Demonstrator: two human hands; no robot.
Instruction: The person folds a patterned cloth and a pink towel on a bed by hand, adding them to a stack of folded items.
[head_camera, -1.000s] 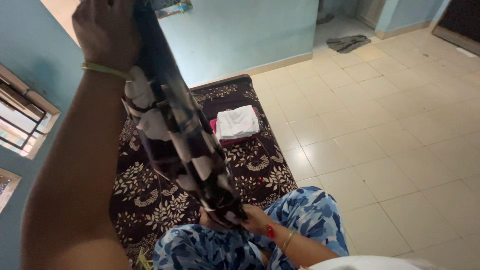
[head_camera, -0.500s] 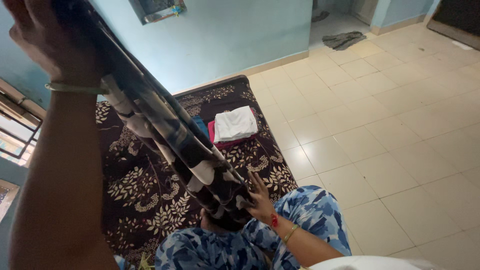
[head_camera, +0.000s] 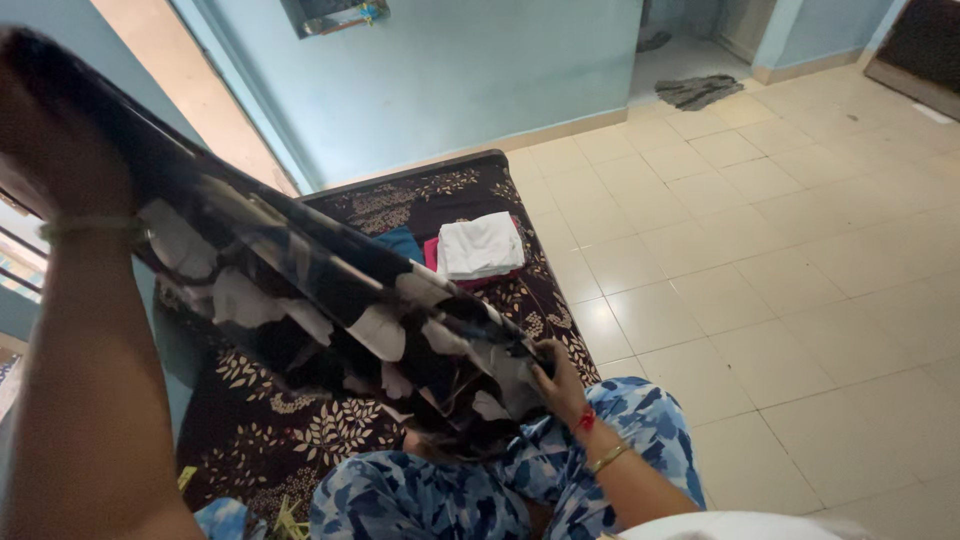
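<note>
Soft, even daylight fills the room, brightest on the pale floor tiles (head_camera: 800, 260), which show a faint sheen. The raised left hand (head_camera: 55, 150) and the dark patterned cloth (head_camera: 330, 300) are smeared by motion blur and shaded. Straight lines bow near the edges.

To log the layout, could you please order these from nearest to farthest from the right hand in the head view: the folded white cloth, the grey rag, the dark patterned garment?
1. Dark patterned garment: gripped by the right hand.
2. Folded white cloth: on the floral mat, beyond the hand.
3. Grey rag: on the far floor by the doorway.
</note>
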